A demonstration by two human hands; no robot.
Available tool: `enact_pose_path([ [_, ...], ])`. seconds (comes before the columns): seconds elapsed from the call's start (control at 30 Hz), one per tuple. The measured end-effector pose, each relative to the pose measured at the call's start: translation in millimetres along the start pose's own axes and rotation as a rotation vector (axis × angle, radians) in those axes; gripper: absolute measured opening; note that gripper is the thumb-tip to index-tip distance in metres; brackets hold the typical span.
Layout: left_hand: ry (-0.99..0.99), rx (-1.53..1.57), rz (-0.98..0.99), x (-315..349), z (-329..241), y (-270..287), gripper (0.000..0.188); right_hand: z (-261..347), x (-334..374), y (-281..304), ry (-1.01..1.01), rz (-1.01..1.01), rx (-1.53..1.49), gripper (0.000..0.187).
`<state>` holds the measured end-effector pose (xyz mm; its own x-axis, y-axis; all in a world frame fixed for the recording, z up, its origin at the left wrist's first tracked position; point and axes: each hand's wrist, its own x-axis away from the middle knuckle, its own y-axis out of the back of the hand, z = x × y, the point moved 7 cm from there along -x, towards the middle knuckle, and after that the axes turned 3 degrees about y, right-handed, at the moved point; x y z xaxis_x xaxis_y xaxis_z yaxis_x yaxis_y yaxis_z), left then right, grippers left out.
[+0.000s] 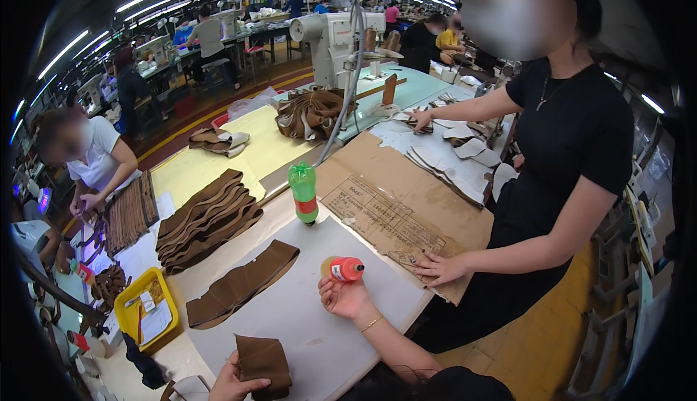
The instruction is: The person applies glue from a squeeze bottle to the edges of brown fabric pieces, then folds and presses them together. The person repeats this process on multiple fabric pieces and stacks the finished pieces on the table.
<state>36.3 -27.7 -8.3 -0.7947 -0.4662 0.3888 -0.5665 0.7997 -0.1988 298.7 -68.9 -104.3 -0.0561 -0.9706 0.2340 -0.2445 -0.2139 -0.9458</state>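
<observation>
Brown piece (263, 365) sits at two o'clock of the left hand (238, 384), pinched between thumb and fingers. Toward one o'clock, the right hand (345, 301) curls its fingers round a red bottle (345, 269). Beyond the left hand, at twelve, a long brown panel (243, 285) lies flat; at eleven from the right hand stands a green bottle (302, 187).

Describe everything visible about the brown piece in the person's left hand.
The brown piece is a plain, matte panel, seemingly leather or suede. Its upper edge runs nearly straight to a corner on each side; lower down it curves, and whether it is folded or layered is unclear. The left hand grips it from the left, thumb across the front, raising it at the near side of the grey sheet. Whether its lower end touches anything cannot be told.
</observation>
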Motion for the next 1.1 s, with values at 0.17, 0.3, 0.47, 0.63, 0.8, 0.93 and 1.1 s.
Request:
enact_pose_path([
  [0.17,-0.026,0.049,0.030,-7.5,5.8,-7.2,0.069,4.8,-5.2,-3.6,-0.018,0.049,-0.020,0.065],
  [0.3,-0.059,0.078,-0.010,-2.1,16.1,1.5,0.070,-0.8,-8.2,-8.5,-0.011,0.076,-0.030,0.065],
  [0.47,-0.004,0.094,-0.032,-7.5,1.8,-8.7,0.066,5.2,-16.2,-5.9,0.047,0.077,-0.104,0.055],
  [0.63,0.055,0.176,-0.115,7.3,-6.7,-8.9,0.069,-0.2,-25.0,-13.2,0.077,0.021,-0.058,0.061],
  [0.8,0.046,0.189,-0.134,4.6,7.0,-2.8,0.070,1.0,-27.7,-13.2,0.110,-0.024,-0.027,0.067],
  [0.93,0.054,0.167,-0.105,4.3,5.3,-1.5,0.071,-23.4,-1.3,-20.0,0.032,0.068,0.274,0.068],
  [1.1,0.040,0.128,-0.006,-10.7,-9.6,-21.1,0.074,-97.1,16.5,-59.3,0.250,0.405,1.482,0.051],
])
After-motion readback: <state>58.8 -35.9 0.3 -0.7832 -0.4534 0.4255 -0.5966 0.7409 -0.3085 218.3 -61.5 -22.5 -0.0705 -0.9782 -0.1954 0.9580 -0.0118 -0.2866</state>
